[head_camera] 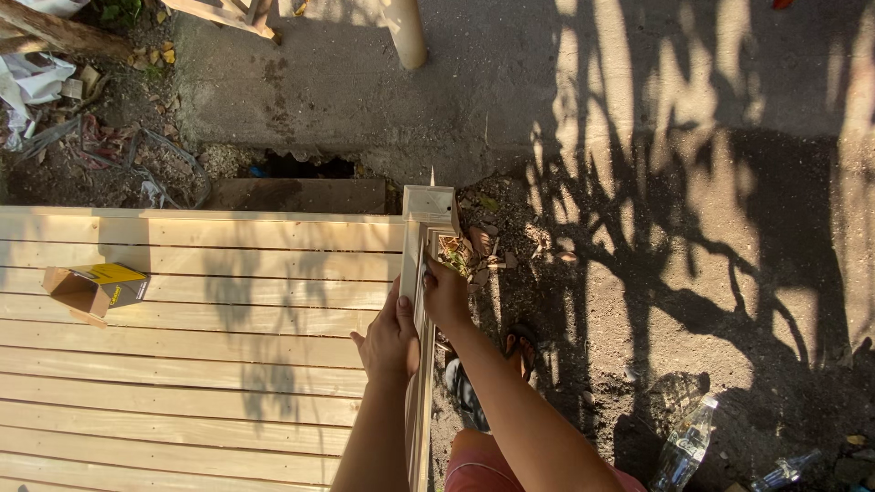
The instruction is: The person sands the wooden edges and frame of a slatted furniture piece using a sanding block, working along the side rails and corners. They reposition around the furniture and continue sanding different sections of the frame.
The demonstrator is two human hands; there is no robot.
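Note:
A pale wooden frame piece [428, 205] runs along the right edge of a slatted wooden panel [200, 319], with a corner joint at its far end. My left hand [390, 339] rests flat against the panel's right edge, thumb on the frame strip. My right hand [445, 293] grips the frame strip from the outer side, fingers curled over it. My forearms come up from the bottom of the view.
An open small cardboard box [94, 288] lies on the panel at the left. Dirt ground with dry leaves lies to the right, and a concrete slab [365, 82] beyond. Two clear plastic bottles [685, 446] lie at the bottom right. Debris and rubbish sit at the top left.

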